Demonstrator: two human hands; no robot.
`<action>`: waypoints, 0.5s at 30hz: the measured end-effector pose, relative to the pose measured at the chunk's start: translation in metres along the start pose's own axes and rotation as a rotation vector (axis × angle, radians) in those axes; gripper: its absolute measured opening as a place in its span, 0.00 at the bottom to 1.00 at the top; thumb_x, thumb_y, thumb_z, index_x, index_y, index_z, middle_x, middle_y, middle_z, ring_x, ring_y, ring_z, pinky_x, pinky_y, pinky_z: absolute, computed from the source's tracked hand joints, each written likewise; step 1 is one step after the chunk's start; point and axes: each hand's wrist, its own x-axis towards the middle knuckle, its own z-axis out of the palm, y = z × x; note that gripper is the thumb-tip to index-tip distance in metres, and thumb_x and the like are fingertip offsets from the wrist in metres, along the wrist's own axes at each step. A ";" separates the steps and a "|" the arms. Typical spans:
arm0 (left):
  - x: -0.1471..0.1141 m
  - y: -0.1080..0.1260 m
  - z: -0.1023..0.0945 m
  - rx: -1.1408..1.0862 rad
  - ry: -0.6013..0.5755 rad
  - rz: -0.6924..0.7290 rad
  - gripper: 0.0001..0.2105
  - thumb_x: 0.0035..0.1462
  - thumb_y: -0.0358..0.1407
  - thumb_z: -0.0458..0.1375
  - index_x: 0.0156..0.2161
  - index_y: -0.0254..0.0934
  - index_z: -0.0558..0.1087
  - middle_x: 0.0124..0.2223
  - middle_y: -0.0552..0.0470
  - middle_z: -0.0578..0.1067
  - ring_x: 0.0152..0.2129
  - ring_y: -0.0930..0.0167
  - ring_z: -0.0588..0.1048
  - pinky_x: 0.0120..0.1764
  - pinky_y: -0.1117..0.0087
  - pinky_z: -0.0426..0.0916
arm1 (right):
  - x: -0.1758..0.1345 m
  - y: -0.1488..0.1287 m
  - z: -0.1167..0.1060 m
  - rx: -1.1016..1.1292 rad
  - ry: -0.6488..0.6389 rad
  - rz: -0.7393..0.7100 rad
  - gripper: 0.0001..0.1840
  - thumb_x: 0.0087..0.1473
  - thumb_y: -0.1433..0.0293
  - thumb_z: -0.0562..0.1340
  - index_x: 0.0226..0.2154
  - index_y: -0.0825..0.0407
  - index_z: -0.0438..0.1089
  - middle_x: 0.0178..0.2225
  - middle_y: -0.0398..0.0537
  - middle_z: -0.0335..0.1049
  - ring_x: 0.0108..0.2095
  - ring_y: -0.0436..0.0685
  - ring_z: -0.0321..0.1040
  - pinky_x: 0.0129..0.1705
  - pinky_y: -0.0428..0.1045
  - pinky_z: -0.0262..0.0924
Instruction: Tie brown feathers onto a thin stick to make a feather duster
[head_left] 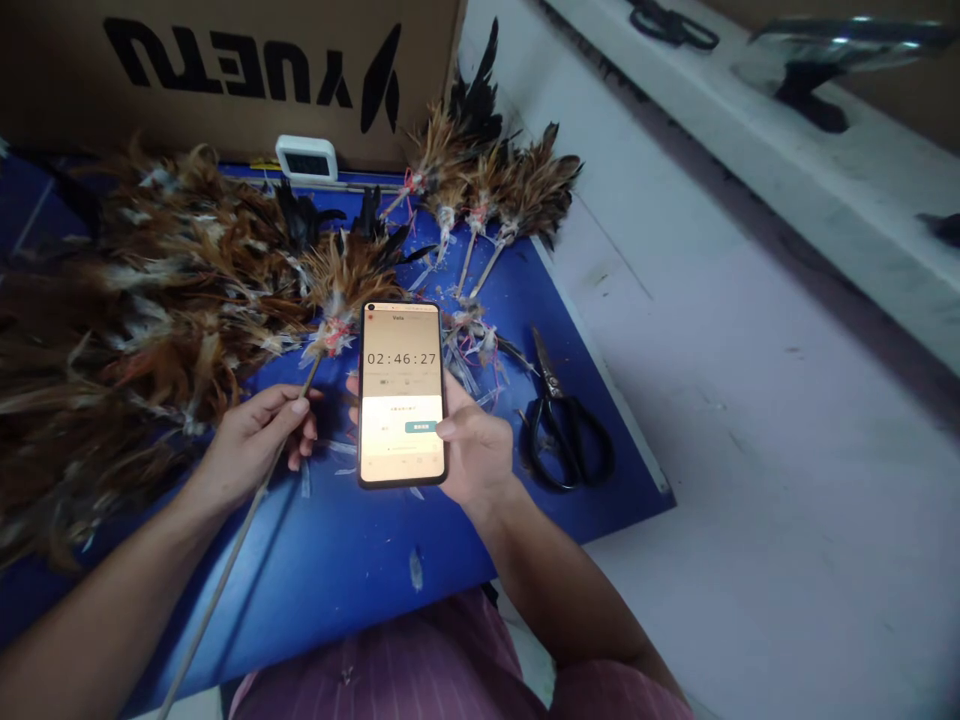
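In my right hand point(480, 445) is a smartphone point(403, 400), held upright with its lit screen facing me and my thumb at a teal button on it. The screen reads 02:46:27. My left hand point(262, 430) is closed around the thin stick of a feather duster point(345, 280). Its brown and black feathers point away from me, bound with pink and white ties where they meet the stick. The lower end of the stick runs down to the bottom left, over the blue table edge.
A large heap of loose brown feathers point(180, 270) covers the left of the blue table point(360, 560). Several small feather bundles on sticks point(517, 190) lie at the back. Black-handled scissors point(566, 425) rest at right. Behind stand a white digital display point(307, 157) and a cardboard box point(225, 110).
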 end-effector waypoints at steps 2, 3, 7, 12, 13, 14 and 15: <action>0.000 -0.001 0.000 -0.005 -0.003 0.000 0.14 0.51 0.41 0.65 0.39 0.34 0.74 0.22 0.56 0.72 0.16 0.74 0.70 0.13 0.77 0.64 | 0.000 0.000 0.000 -0.014 -0.014 0.006 0.41 0.33 0.71 0.57 0.55 0.51 0.60 0.49 0.56 0.73 0.45 0.67 0.72 0.51 0.68 0.62; 0.001 -0.001 -0.001 -0.004 -0.004 0.001 0.14 0.51 0.41 0.65 0.39 0.34 0.74 0.22 0.55 0.72 0.16 0.74 0.70 0.13 0.77 0.64 | -0.001 0.000 0.000 -0.020 -0.018 0.012 0.41 0.33 0.71 0.58 0.55 0.51 0.59 0.50 0.56 0.72 0.45 0.66 0.72 0.51 0.68 0.62; 0.001 -0.003 -0.002 0.027 0.005 -0.003 0.12 0.53 0.40 0.63 0.40 0.34 0.73 0.23 0.55 0.71 0.16 0.74 0.69 0.13 0.77 0.64 | -0.002 0.001 -0.001 -0.040 -0.037 0.025 0.42 0.32 0.73 0.59 0.56 0.50 0.59 0.50 0.56 0.72 0.45 0.66 0.72 0.53 0.68 0.61; 0.001 -0.003 -0.001 0.038 0.011 -0.004 0.13 0.53 0.41 0.63 0.40 0.35 0.73 0.23 0.55 0.71 0.16 0.74 0.69 0.13 0.76 0.63 | -0.003 0.001 -0.001 -0.051 -0.034 0.002 0.40 0.33 0.75 0.58 0.54 0.52 0.62 0.50 0.56 0.73 0.44 0.66 0.73 0.55 0.68 0.59; 0.001 -0.002 0.000 0.037 0.012 -0.004 0.13 0.53 0.42 0.63 0.40 0.35 0.73 0.23 0.55 0.71 0.16 0.74 0.69 0.13 0.76 0.63 | -0.003 0.001 -0.001 -0.055 -0.028 -0.001 0.40 0.33 0.75 0.59 0.54 0.52 0.62 0.49 0.56 0.73 0.44 0.66 0.73 0.56 0.69 0.58; 0.001 -0.002 0.000 0.036 0.014 -0.005 0.13 0.52 0.42 0.63 0.40 0.35 0.73 0.23 0.55 0.71 0.16 0.73 0.69 0.13 0.76 0.63 | -0.003 0.001 -0.001 -0.059 -0.021 -0.002 0.39 0.33 0.75 0.59 0.54 0.52 0.62 0.49 0.55 0.73 0.45 0.66 0.73 0.56 0.69 0.58; 0.001 -0.002 0.000 0.034 0.018 -0.007 0.13 0.52 0.42 0.64 0.39 0.35 0.74 0.22 0.55 0.71 0.16 0.73 0.69 0.13 0.76 0.63 | -0.004 0.001 0.000 -0.062 -0.015 -0.005 0.39 0.33 0.75 0.59 0.54 0.52 0.62 0.49 0.55 0.74 0.45 0.66 0.73 0.56 0.69 0.58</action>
